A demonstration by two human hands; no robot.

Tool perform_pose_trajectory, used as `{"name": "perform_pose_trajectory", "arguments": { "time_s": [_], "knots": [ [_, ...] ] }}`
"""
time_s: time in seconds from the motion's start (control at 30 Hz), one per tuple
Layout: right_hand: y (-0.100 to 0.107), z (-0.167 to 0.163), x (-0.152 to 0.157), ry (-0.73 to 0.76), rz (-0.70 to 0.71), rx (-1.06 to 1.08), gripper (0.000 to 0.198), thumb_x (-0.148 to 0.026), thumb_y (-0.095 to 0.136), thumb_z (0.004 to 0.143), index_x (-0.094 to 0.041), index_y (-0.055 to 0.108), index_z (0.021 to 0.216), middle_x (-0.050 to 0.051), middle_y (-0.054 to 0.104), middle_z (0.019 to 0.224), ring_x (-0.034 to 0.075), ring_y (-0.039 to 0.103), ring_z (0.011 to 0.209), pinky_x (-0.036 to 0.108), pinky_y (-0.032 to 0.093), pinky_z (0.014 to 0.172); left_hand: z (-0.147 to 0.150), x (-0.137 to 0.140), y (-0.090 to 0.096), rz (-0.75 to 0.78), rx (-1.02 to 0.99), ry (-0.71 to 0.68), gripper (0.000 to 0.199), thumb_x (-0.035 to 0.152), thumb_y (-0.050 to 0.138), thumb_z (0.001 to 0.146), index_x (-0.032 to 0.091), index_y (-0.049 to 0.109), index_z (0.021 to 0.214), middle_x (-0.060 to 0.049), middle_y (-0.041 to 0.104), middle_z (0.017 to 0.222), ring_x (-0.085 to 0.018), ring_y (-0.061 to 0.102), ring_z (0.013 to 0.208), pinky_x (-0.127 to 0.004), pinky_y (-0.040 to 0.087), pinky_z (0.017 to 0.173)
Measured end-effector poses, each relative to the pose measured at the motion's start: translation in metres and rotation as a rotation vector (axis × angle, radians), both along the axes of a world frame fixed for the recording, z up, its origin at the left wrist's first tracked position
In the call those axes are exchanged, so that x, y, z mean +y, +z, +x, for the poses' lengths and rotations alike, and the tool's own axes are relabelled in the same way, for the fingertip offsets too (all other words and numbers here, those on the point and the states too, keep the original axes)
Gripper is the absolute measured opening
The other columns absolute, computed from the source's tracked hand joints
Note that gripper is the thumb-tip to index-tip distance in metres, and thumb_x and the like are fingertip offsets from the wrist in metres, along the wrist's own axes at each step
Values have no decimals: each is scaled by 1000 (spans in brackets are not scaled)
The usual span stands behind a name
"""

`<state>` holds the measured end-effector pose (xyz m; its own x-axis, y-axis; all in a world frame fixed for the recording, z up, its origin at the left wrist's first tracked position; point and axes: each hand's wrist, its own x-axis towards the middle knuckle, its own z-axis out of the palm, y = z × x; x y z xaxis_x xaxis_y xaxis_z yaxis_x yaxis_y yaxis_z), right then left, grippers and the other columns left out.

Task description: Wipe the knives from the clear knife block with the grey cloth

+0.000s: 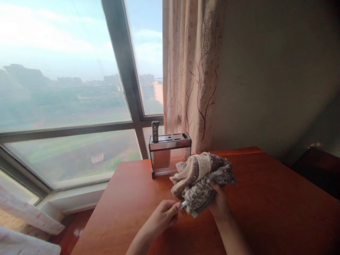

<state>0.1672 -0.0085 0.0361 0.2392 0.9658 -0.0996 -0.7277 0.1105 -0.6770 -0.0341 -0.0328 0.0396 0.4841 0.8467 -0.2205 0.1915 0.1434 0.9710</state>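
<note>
My right hand (pixel 221 202) is wrapped round a bunched towel (pixel 203 177) of beige, brown and mottled grey fluffy cloth, held up above the table. Thumb and fingers of my left hand (pixel 168 213) close on what looks like a knife (pixel 183 205). A short stretch of its pale, shiny blade shows between my fingers and the towel; the cloth hides the far part and my hand covers the handle. Behind the towel stands a see-through knife block (pixel 170 140) with a dark slotted top. One dark handle (pixel 155 131) sticks up from its left end.
The reddish-brown wooden table (pixel 124 198) runs under everything. Close behind it hang a beige curtain (pixel 191 71) with a branch pattern and a large window with a dark frame (pixel 124 53). A pale curtain (pixel 26 212) hangs at lower left, beyond the table's left edge.
</note>
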Motion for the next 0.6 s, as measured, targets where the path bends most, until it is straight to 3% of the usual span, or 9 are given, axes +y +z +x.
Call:
{"name": "perform_pose_trajectory", "arguments": {
  "time_s": [0.1, 0.2, 0.37, 0.5, 0.6],
  "knots": [
    [4, -6, 3, -8, -36, -36, 54, -35, 75, 63, -27, 63, 115, 0, 75, 98, 28, 66, 98, 44, 52, 87, 2, 4, -2, 102, 10, 74, 62, 71, 47, 77, 11, 64, 74, 7, 34, 51, -8, 27, 49, -22, 20, 46],
    [6, -11, 9, -147, -75, -177, 58, -36, 77, 63, -25, 60, 118, 0, 72, 108, 26, 64, 102, 38, 53, 85, 1, 6, 0, 278, 131, 129, 57, 65, 44, 83, 13, 64, 73, 5, 34, 54, -10, 29, 52, -22, 23, 48],
    [3, -15, 17, -380, -117, -398, 55, -36, 77, 65, -23, 62, 116, 2, 68, 118, 24, 61, 111, 33, 47, 94, -6, 3, 3, 725, 513, 292, 37, 44, 44, 92, 21, 71, 80, -2, 60, 64, -14, 51, 58, -22, 33, 55],
    [3, -16, 16, -398, -130, -469, 54, -39, 76, 66, -19, 64, 115, 6, 68, 119, 27, 60, 112, 34, 43, 97, -9, 1, -1, 946, 648, 445, 28, 40, 50, 90, 24, 73, 92, -5, 68, 73, -15, 59, 62, -22, 38, 58],
    [4, -18, 14, -362, -140, -454, 55, -42, 76, 67, -18, 64, 115, 6, 69, 117, 27, 60, 112, 34, 45, 95, -10, 2, -4, 976, 655, 475, 26, 37, 50, 91, 23, 72, 93, -5, 69, 78, -16, 62, 67, -21, 41, 59]
  ]
}}
